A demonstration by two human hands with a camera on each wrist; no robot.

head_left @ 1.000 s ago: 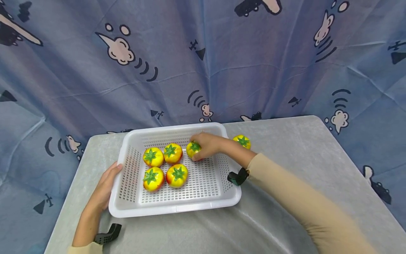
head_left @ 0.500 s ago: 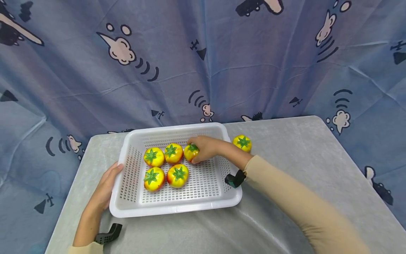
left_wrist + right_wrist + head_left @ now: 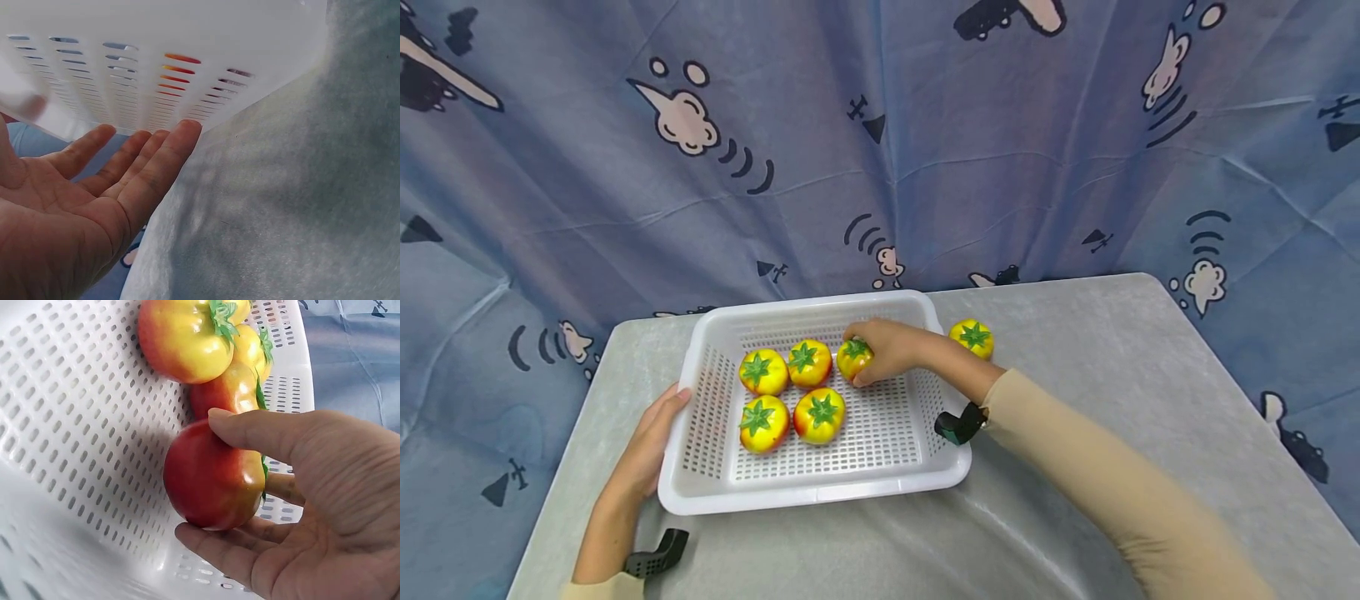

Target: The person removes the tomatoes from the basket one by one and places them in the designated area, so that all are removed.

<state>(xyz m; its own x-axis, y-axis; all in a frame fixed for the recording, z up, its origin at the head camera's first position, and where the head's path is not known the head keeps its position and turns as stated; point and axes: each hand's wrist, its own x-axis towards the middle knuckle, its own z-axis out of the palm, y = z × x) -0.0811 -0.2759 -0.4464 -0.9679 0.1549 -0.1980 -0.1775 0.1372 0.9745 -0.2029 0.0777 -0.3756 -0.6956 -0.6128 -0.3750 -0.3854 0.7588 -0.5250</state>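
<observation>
Currently clamped between thumb and curled fingers of the right hand (image 3: pixel 891 346): one held tomato (image 3: pixel 212 475), inside the white plastic basket (image 3: pixel 816 493), at the right end of the far row. Shows smooth, glossy skin, deep red low down in the right wrist view, passing to yellow near the green, pointed leaf crown (image 3: pixel 855 347); reads mostly yellow from above. Lies just beside its neighbour in that row; cannot tell whether touching it or the perforated basket floor.

Rests, as to the basket, on a pale grey tabletop (image 3: pixel 1112 358), faintly mottled, creased toward the near side, rounded at the far right corner. Behind and to both sides: a blue curtain (image 3: pixel 805 233), folded and printed with dark and cream cartoon motifs.

Also inside the basket, left and centre, crowns up: four other tomatoes (image 3: pixel 819 416), set two by two. Outside on the tabletop, just past the far right side: one loose tomato (image 3: pixel 972 337). At the basket's left side: left hand (image 3: pixel 651 433), fingers extended and slightly apart. On each wrist: a black device (image 3: pixel 961 423). Across the right rim, close to the loose tomato: right forearm in a beige sleeve (image 3: pixel 1075 458). Partly masked by the right hand from above: the held tomato.
</observation>
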